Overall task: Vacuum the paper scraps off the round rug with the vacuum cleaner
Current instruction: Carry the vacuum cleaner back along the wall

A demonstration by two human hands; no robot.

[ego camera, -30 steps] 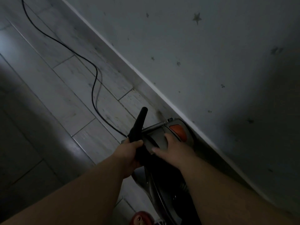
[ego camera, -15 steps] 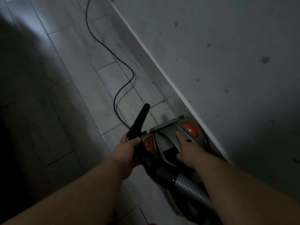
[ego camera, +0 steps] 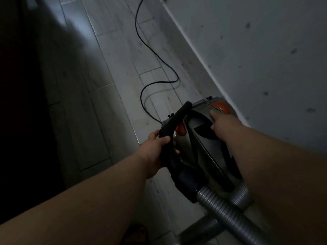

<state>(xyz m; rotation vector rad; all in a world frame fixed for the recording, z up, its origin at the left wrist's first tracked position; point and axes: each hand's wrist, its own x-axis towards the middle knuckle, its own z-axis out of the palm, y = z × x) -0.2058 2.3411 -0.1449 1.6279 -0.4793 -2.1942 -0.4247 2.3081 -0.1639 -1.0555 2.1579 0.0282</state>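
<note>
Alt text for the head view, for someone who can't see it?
In dim light, the left hand grips a black handle while the right hand rests on top of a grey vacuum cleaner, one finger stretched beside an orange button. A black cord snakes over the pale tiled floor along the wall; a ribbed hose leaves at lower right.

— We see a dim, murky view; a pale sheen lies on the floor (ego camera: 79,27) near its far end.
— We agree: deep shadow swallows its left side, and we find the left forearm (ego camera: 92,197) soft and grainy.
</note>
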